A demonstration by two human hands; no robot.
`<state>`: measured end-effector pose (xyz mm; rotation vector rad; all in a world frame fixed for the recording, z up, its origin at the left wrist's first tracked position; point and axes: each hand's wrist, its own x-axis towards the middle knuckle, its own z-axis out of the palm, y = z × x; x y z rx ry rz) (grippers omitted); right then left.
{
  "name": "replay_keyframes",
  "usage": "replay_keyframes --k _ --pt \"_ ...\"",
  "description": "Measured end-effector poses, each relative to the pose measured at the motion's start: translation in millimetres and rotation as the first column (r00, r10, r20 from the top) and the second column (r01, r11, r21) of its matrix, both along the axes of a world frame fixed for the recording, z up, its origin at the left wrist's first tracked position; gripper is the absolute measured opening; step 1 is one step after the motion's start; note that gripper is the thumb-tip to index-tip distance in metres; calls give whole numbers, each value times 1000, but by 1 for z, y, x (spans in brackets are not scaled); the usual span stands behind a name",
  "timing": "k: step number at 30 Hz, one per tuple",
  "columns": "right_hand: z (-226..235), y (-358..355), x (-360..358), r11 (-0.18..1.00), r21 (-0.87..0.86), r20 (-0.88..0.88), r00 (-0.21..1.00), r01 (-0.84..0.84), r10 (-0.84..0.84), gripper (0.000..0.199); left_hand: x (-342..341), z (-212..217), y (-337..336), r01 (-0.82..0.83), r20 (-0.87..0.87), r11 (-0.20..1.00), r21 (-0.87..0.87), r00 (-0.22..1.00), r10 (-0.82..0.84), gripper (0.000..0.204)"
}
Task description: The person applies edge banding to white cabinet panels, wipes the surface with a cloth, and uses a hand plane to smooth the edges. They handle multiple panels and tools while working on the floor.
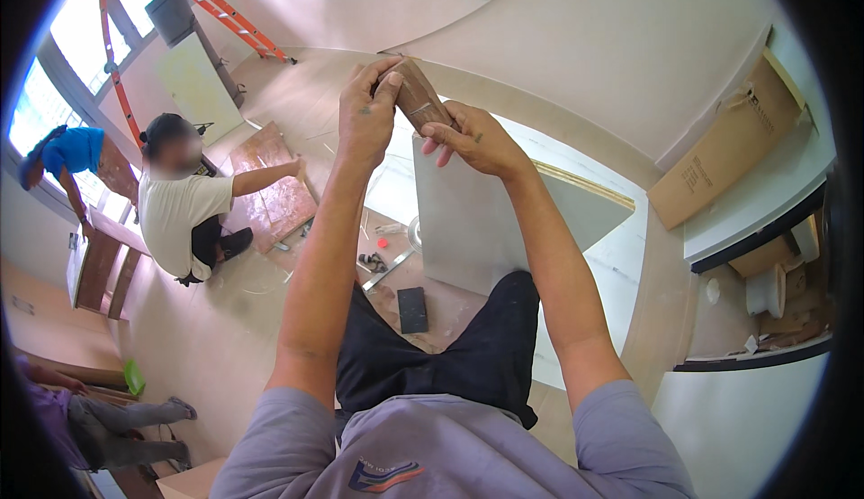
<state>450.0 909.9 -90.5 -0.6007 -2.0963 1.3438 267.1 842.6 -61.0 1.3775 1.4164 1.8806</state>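
I hold a short brown wooden block (418,96) up in front of me, tilted, between both hands. My left hand (365,110) grips its upper left side, the thumb lying across the near face. At the lower right end, my right hand (479,139) has its thumb and fingers closed on the block. Beneath my hands lies a grey panel (468,215) with a layered edge, on a white marble-patterned sheet (603,260). On the floor between my legs rests a black rectangular block (413,309), near a flat metal strip (389,270) and a small red piece (382,243).
To the left, a person in a white shirt (184,215) squats by a reddish board (270,184). Another in blue (76,152) bends over a wooden box (101,265); a third (67,422) is lower left. An orange ladder (229,17) stands behind; a cardboard box (724,143) is right.
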Motion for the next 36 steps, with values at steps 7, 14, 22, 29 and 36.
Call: replay_keyframes --k 7,14,22,29,36 --pt "1 -5 7 1000 -17 26 1000 17 -16 48 4 9 -10 158 146 987 -26 978 -152 33" --pt "22 -28 20 998 24 114 992 59 -62 44 20 -12 -10 19 234 1000 4 972 -20 36" --pt "14 -23 23 1000 -7 88 996 25 -24 49 22 -16 -14 -94 -145 981 169 982 119 30" --pt "-3 -10 18 1000 7 -20 999 -25 25 45 16 -1 -26 119 -47 991 68 992 -116 28" --pt "8 -18 18 999 26 40 999 -20 19 43 13 -13 -11 116 302 990 79 944 -135 32"
